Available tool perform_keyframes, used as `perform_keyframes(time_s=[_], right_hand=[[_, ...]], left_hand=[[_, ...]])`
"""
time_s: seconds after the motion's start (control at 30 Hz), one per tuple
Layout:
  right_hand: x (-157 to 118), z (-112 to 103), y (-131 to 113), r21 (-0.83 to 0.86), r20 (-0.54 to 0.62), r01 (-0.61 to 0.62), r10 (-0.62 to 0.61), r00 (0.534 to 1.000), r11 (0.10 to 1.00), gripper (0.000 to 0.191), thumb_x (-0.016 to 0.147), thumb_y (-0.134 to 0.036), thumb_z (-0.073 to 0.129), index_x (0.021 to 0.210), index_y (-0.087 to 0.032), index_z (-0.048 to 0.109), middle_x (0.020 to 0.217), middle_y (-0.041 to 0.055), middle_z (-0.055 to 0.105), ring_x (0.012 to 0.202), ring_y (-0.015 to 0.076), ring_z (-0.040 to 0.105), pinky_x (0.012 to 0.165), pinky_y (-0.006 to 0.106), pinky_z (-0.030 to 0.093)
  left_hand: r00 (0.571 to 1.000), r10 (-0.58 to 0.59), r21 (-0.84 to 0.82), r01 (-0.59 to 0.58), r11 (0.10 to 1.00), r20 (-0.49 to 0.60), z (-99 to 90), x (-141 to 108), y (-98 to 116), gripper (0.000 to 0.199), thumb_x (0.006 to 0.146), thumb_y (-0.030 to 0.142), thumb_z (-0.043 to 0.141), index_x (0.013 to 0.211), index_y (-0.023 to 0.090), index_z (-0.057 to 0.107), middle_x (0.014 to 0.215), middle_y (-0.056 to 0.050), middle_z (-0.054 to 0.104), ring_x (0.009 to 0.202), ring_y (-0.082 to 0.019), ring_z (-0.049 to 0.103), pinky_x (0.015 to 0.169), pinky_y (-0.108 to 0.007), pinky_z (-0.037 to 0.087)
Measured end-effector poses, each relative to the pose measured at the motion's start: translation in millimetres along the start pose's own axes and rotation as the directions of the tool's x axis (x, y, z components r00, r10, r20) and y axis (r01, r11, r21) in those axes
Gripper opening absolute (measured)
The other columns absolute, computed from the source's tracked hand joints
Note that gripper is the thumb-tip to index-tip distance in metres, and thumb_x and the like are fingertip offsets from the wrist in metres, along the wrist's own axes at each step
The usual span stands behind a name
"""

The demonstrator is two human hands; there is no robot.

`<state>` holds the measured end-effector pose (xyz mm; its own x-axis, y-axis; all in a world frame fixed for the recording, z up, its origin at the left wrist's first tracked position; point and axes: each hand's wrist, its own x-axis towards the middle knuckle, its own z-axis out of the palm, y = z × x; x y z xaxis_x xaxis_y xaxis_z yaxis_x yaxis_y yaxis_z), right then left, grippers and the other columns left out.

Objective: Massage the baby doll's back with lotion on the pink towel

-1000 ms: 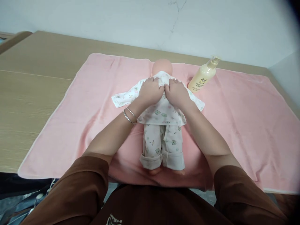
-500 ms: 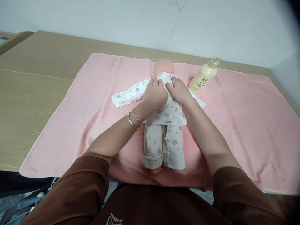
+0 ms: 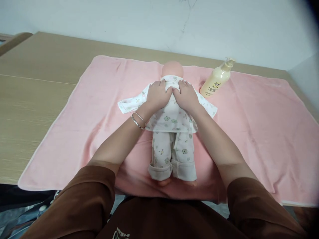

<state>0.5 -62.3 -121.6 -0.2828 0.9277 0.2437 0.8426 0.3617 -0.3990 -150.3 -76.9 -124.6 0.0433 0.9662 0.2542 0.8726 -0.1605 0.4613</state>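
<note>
A baby doll point(image 3: 172, 69) lies on a pink blanket, head toward the wall, its face not visible. It wears a white printed top point(image 3: 171, 116) with sleeves spread out to both sides, and matching trousers point(image 3: 161, 151) with rolled cuffs, the feet showing below. My left hand point(image 3: 159, 95) rests on the upper left of the top, fingers spread, bracelets at the wrist. On the upper right of the top lies my right hand point(image 3: 185, 95), also with its fingers apart. The two thumbs nearly meet at the middle.
The pink blanket point(image 3: 261, 132) covers much of the wooden table point(image 3: 32, 99). A pale yellow pump bottle point(image 3: 215, 79) is on the blanket to the right of the doll's head. Behind the table stands a white wall with cracks.
My left hand has moved slightly left and its fingers have spread flat. My right hand has shifted a little left. The top's collar now looks straighter and flatter below the head.
</note>
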Motion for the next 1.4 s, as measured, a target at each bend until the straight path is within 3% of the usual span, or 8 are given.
perform_keyframes(time_s=[0.17,0.4,0.67,0.9,1.0,1.1,1.23,1.4], right_hand=[[6,7,7,-0.027,0.024,-0.022,0.022,0.999,0.999,0.062,0.103,-0.037,0.036,0.151,0.001,0.047,0.163,0.0255,0.048,0.156,0.0391,0.041,0.132,0.058,0.028],[1,1,1,-0.015,0.006,0.011,-0.011,1.000,1.000,0.051,0.102,-0.036,0.037,0.138,-0.005,0.058,0.148,0.0247,0.062,0.143,0.0402,0.053,0.124,0.061,0.038],[6,-15,21,0.125,0.074,0.050,-0.059,0.996,0.991,0.053,0.101,-0.048,0.043,0.134,-0.011,0.060,0.136,0.0214,0.070,0.125,0.0395,0.064,0.109,0.056,0.051],[-24,-12,-28,-0.235,0.033,0.047,-0.041,0.999,0.971,0.053,0.105,-0.026,0.030,0.135,0.008,0.057,0.140,0.0338,0.063,0.136,0.0425,0.057,0.119,0.056,0.040],[-32,-15,-40,-0.267,0.050,0.049,-0.037,0.998,0.962,0.049,0.105,-0.023,0.030,0.134,0.005,0.057,0.139,0.0322,0.064,0.133,0.0412,0.059,0.114,0.055,0.046],[-19,-22,-24,-0.169,0.083,0.013,0.001,0.997,0.985,0.045,0.105,-0.027,0.031,0.124,-0.004,0.064,0.130,0.0271,0.069,0.124,0.0399,0.064,0.107,0.055,0.051],[3,-22,7,0.002,0.096,-0.044,0.044,0.994,0.999,0.048,0.105,-0.040,0.033,0.126,-0.010,0.064,0.141,0.0249,0.066,0.133,0.0410,0.060,0.113,0.060,0.048],[-12,-5,-9,-0.080,0.021,0.060,-0.058,0.998,0.995,0.054,0.104,-0.032,0.028,0.133,0.001,0.059,0.142,0.0310,0.062,0.141,0.0465,0.052,0.123,0.069,0.036]], left_hand=[[1.000,-0.015,0.048,0.014,0.999,0.018,1.2,0,2,0.049,0.106,0.035,0.039,0.140,0.006,0.059,0.141,-0.024,0.066,0.136,-0.035,0.060,0.121,-0.050,0.042],[0.999,-0.026,0.065,0.024,0.998,0.029,-1.3,0,3,0.052,0.106,0.034,0.040,0.145,0.004,0.057,0.147,-0.024,0.063,0.141,-0.033,0.057,0.125,-0.047,0.040],[0.998,-0.048,0.089,0.051,0.995,-0.040,2.7,-16,17,0.049,0.107,0.036,0.041,0.146,0.008,0.052,0.148,-0.025,0.059,0.146,-0.038,0.051,0.124,-0.054,0.040],[0.995,0.008,-0.015,-0.006,1.000,0.102,-15.9,0,3,0.035,0.100,0.030,0.043,0.120,0.013,0.066,0.127,-0.020,0.071,0.124,-0.035,0.066,0.113,-0.050,0.050],[0.996,-0.001,-0.019,0.002,1.000,0.091,-18.9,2,3,0.033,0.099,0.028,0.042,0.115,0.014,0.067,0.123,-0.019,0.073,0.121,-0.035,0.067,0.111,-0.049,0.051],[0.997,-0.018,0.075,0.012,0.997,0.072,-19.3,-9,17,0.034,0.102,0.027,0.041,0.118,0.009,0.066,0.126,-0.022,0.070,0.127,-0.035,0.063,0.116,-0.049,0.048],[0.997,0.033,0.156,-0.043,0.987,0.070,-19.2,-24,36,0.031,0.100,0.020,0.043,0.118,0.008,0.065,0.128,-0.022,0.069,0.132,-0.035,0.060,0.122,-0.050,0.044],[0.997,0.008,0.048,-0.011,0.999,0.074,-25.0,-11,18,0.028,0.097,0.023,0.045,0.109,0.015,0.068,0.120,-0.018,0.073,0.119,-0.034,0.067,0.112,-0.049,0.052]])
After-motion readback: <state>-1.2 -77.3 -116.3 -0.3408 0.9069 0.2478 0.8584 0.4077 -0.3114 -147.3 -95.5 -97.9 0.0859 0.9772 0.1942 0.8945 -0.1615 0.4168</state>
